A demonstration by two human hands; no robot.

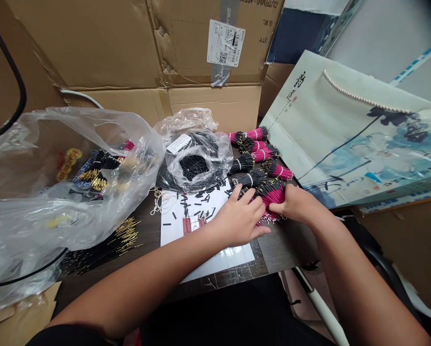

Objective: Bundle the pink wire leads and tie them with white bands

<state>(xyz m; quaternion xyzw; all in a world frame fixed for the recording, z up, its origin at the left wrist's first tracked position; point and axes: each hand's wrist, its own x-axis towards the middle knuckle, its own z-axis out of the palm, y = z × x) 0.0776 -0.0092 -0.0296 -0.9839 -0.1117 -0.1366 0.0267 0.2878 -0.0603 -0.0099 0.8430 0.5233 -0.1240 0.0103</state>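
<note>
Both my hands are at a loose pile of thin pink-and-black wires (273, 192) with metal tips, at the table's right side. My left hand (244, 216) lies palm down at the pile's left edge, fingers spread over the black ends and thumb stretched out. From the right, my right hand (296, 204) clasps the pile, thumb across the front; its other fingers are mostly hidden behind the wires. Just beyond are tied black bundles (251, 178) and tied pink bundles (265, 153). Short black tubes (197, 214) lie scattered on a white sheet (172, 240) left of my hands.
A clear plastic bag (201, 178) of small black pieces stands behind the sheet. At left, a large clear bag (129, 216) holds gold-tipped bundles; loose gold-tipped wires (117, 240) lie before it. Cardboard (110, 48) walls the back, and a paper gift bag (345, 125) the right.
</note>
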